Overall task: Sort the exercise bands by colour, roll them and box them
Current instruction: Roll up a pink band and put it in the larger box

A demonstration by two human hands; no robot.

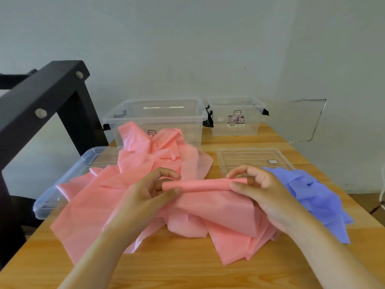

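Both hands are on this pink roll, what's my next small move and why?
Probably roll it one turn toward you: left hand and right hand pinch the ends of a thin pink roll, and most of that band lies loose and unrolled below it.

Two boxes (156,115) (235,128), two lids (68,178) (245,158) (all transparent)

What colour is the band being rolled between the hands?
Pink: the rolled band, seen in the head view.

pink bands (129,197) cover the light wood-grain table (187,268); right of them a purple-blue band (316,197). behind them clear boxes (156,119) with black clips (209,119).
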